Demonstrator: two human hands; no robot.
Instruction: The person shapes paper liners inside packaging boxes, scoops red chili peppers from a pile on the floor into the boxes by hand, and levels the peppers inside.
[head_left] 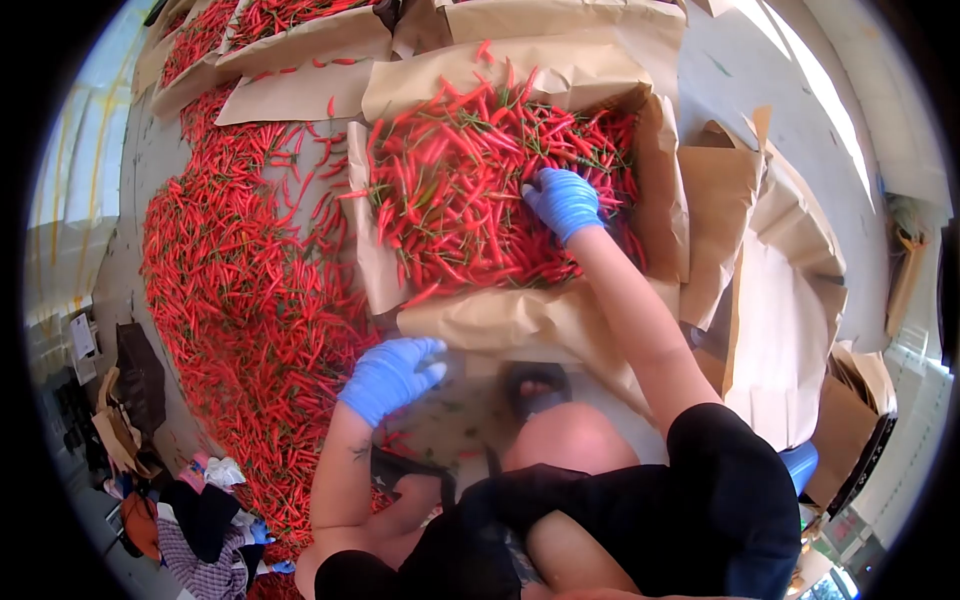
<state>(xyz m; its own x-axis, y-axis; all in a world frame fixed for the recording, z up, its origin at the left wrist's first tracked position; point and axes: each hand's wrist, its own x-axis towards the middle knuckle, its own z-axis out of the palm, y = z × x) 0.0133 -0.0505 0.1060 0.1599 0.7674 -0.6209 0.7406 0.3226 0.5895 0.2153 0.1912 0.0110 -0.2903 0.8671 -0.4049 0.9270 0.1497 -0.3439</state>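
Red chili peppers [460,200] with green stems fill a cardboard box lined with brown paper [520,318]. My right hand [565,203], in a blue glove, is down among the peppers in the right half of the box. Its fingers are curled in on some of them, and the fingertips are partly hidden. My left hand [393,378], also gloved in blue, is off the box's near left corner, close to a large heap of loose chili peppers [250,300]. Its fingers are apart and nothing shows in them.
More paper-lined boxes of peppers [300,20] stand at the far left. Folded brown paper and an open box [770,330] are on the right. Another person's blue-gloved hand [262,532] is by the heap at lower left. A foot in a dark sandal [535,388] is below the box.
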